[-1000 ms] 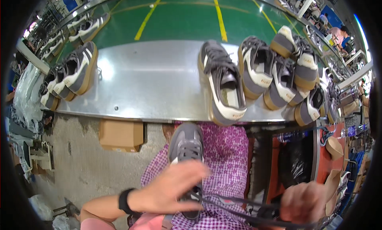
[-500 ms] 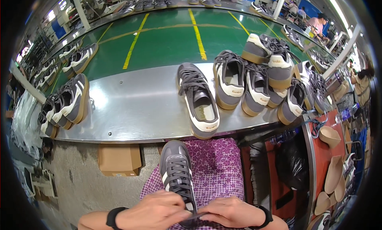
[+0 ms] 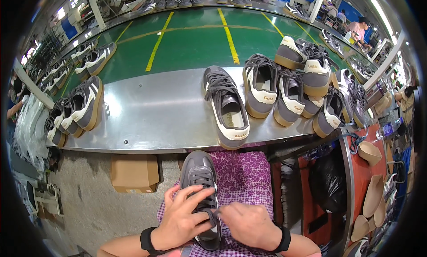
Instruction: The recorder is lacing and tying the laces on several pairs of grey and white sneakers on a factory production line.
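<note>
A grey sneaker (image 3: 201, 177) with grey laces lies toe-away on my lap, over a purple patterned cloth (image 3: 247, 179). My left hand (image 3: 182, 214) rests on the sneaker's laces with fingers spread across them. My right hand (image 3: 249, 223) pinches a lace end just right of the shoe's tongue. Both wrists wear black bands. Ahead on the metal table (image 3: 155, 110), a single grey sneaker (image 3: 227, 108) with a white heel lies nearest to me.
Several more grey and white sneakers (image 3: 293, 85) crowd the table's right end; others (image 3: 78, 110) stand at its left end. A cardboard box (image 3: 134, 173) sits under the table. A green floor with yellow lines lies beyond. Tan shoe inserts (image 3: 371, 197) lie on a red surface at right.
My view has tilted and shifted, and both hands have come together on the sneaker's laces; a second ago my right hand was out to the right pulling a lace.
</note>
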Motion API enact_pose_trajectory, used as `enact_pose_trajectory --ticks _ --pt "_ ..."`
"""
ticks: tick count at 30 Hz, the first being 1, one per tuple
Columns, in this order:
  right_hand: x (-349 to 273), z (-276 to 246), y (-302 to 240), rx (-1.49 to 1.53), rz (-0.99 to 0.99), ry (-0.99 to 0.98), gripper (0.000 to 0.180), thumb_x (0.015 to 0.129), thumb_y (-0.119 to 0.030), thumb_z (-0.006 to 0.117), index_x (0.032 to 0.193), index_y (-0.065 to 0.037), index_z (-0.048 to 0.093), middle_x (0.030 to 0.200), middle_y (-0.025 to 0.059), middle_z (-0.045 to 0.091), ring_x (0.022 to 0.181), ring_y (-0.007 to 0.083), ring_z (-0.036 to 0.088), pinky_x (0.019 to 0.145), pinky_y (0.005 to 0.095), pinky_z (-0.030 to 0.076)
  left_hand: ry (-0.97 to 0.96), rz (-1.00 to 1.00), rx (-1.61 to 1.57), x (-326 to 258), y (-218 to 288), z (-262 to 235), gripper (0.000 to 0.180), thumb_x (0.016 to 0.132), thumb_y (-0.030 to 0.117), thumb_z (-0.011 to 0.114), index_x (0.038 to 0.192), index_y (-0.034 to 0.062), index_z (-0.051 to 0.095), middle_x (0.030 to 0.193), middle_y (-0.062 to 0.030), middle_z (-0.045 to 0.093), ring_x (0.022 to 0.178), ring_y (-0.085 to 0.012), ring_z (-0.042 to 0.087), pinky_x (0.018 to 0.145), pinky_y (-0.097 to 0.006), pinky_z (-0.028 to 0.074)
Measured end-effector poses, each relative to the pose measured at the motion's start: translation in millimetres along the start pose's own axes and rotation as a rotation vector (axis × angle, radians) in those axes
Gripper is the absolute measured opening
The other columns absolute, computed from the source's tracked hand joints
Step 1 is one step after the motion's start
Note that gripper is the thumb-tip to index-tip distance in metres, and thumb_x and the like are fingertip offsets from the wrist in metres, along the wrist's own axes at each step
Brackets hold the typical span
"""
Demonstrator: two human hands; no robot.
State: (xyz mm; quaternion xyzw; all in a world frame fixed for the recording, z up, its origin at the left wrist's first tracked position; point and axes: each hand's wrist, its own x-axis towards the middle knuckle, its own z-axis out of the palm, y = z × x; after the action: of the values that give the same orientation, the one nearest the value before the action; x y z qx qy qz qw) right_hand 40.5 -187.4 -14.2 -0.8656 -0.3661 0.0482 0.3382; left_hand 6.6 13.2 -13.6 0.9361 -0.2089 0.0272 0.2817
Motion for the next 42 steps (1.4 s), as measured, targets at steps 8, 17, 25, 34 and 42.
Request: enact_pose_trajectory --ticks 8,17,25,34,42 --pt "-3.2 22.4 9.7 -0.042 -0.011 0.106 0.082 0.079 -0.023 0.074 0.139 0.010 0.029 0.108 0.0264 0.058 0.082 0.0372 0.064 0.066 0.0396 0.054 -0.033 -0.053 -0.402 -6.7 -8.9 -71.9 0.015 0.064 0.007 0.076 0.063 0.0077 0.061 0.098 -0.0031 0.064 0.097 -0.0251 0.057 0.083 -0.036 0.043" --pt "-11.3 45.2 -1.8 0.199 0.065 0.062 0.072 0.071 0.005 0.057 0.138 0.011 0.031 0.129 0.0311 0.051 0.095 0.0377 0.066 0.072 0.0378 0.057 0.085 -0.107 -0.509 21.4 -45.5 -59.8 0.010 0.074 0.007 0.073 0.077 0.0028 0.064 0.096 -0.0060 0.063 0.097 -0.0236 0.056 0.087 -0.035 0.044" --pt "130.2 -14.2 13.9 -0.135 -0.098 0.455 0.048 0.077 0.003 0.064 0.124 0.003 0.055 0.102 0.0231 0.064 0.080 0.0349 0.066 0.071 0.0388 0.053 0.628 -0.126 -0.195 48.9 -84.5 -54.7 0.053 0.082 0.027 0.070 0.125 0.0003 0.051 0.124 -0.0160 0.052 0.115 -0.0304 0.050 0.099 -0.040 0.038" --pt "112.4 -38.4 91.2 -0.472 0.023 0.612 0.026 0.090 -0.011 0.058 0.112 0.004 0.062 0.099 0.0139 0.063 0.088 0.0284 0.058 0.082 0.0352 0.046 0.369 0.160 0.065 86.1 -83.7 -24.7 0.068 0.067 0.032 0.082 0.123 0.0029 0.056 0.114 -0.0120 0.060 0.117 -0.0319 0.051 0.095 -0.041 0.045" --pt "100.3 8.4 53.2 0.400 0.221 0.407 0.030 0.099 -0.017 0.046 0.120 0.001 0.057 0.115 0.0260 0.064 0.116 0.0322 0.060 0.095 0.0346 0.045 0.123 -0.097 0.410 112.4 -65.5 -40.0 0.061 0.062 0.043 0.081 0.114 0.0184 0.062 0.081 -0.0076 0.053 0.076 -0.0252 0.059 0.060 -0.038 0.047"
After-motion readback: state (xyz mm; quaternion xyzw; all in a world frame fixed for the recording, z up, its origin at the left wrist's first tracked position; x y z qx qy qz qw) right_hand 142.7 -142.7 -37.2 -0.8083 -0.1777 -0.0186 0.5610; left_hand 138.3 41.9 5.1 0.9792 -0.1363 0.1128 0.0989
